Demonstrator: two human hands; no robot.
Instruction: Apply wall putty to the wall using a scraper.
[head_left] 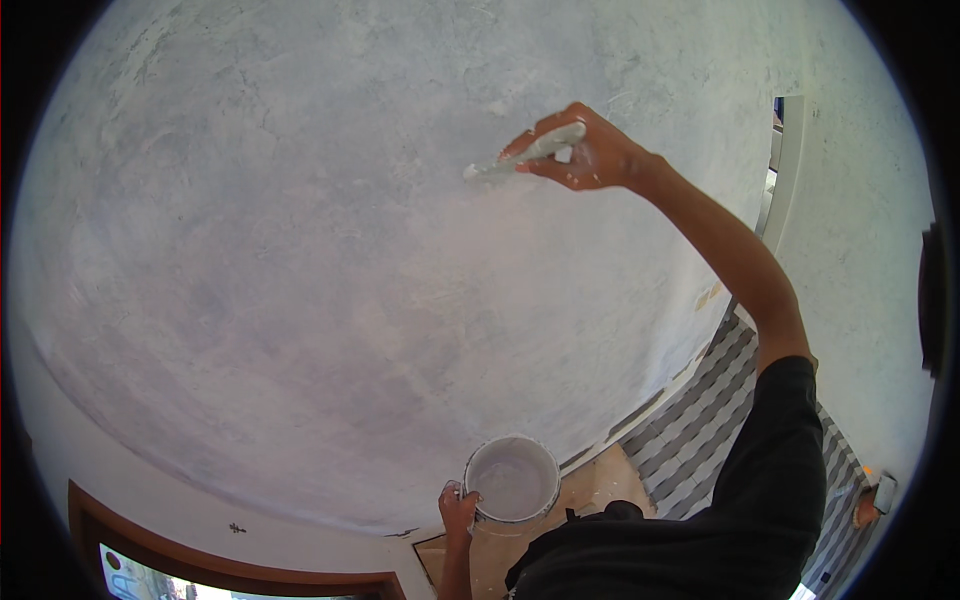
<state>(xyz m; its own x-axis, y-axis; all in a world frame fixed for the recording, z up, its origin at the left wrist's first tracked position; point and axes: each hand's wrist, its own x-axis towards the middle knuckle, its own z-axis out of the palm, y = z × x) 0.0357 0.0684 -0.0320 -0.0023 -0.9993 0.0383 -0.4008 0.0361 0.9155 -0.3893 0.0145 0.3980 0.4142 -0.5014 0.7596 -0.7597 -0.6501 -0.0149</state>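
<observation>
My right hand is raised to the mottled pale grey wall, fingers closed around a pale-handled brush, its white-smeared tip at or very near the surface. Below, my left hand grips the side of a round bucket, held near my body; a pale substance shows inside it. Both hands have white smudges on the skin.
At the lower left is a wooden-framed window. Right of the bucket lie a tan board and grey patterned flooring. A pale side wall with a narrow opening beside it is at the right; small objects sit lower right.
</observation>
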